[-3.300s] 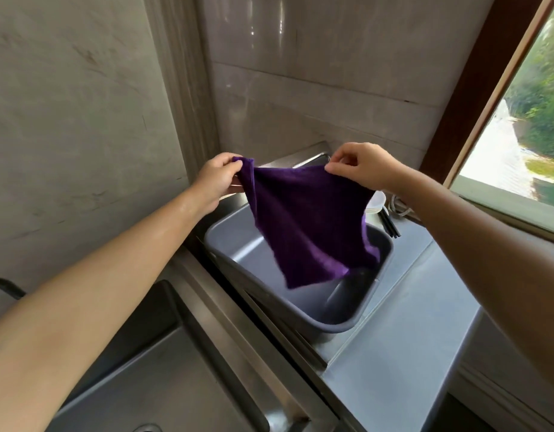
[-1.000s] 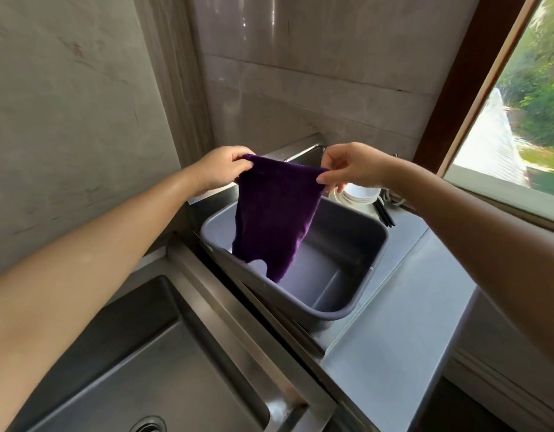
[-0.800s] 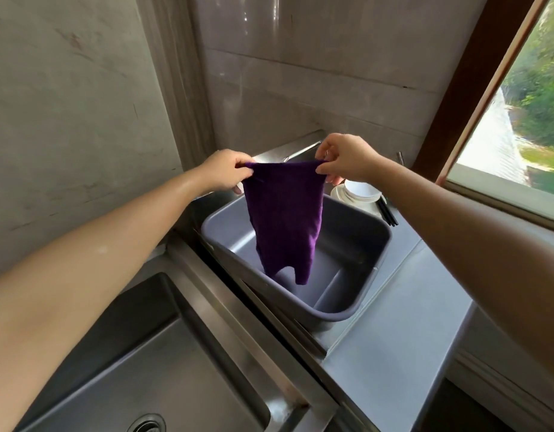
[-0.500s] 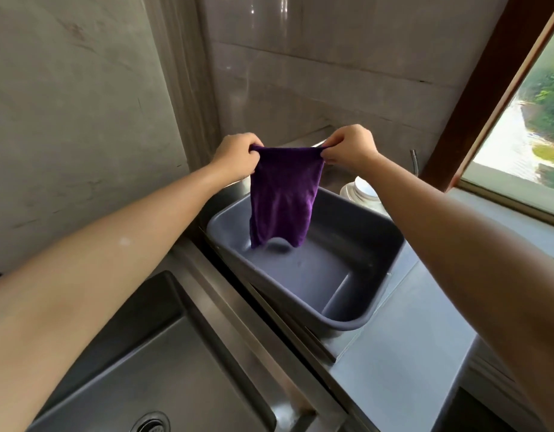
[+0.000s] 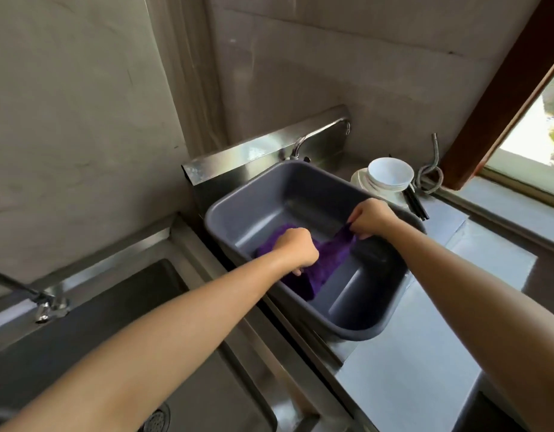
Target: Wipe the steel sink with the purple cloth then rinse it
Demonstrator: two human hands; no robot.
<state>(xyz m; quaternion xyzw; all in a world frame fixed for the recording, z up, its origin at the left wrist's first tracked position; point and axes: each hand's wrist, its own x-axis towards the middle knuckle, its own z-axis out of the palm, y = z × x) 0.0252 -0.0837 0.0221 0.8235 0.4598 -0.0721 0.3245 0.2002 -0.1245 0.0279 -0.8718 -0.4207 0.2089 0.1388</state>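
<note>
Both hands gripped the crumpled purple cloth point(image 5: 327, 260) inside the grey plastic basin point(image 5: 356, 319): left hand point(image 5: 296, 249) fisted near, right hand point(image 5: 371, 218) pinching farther right.

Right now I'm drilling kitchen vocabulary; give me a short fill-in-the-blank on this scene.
1. Both hands grip the ____ cloth.
2. The cloth lies inside the grey ____.
3. The white bowl sits to the basin's ____.

Missing words: purple; basin; right.
</note>
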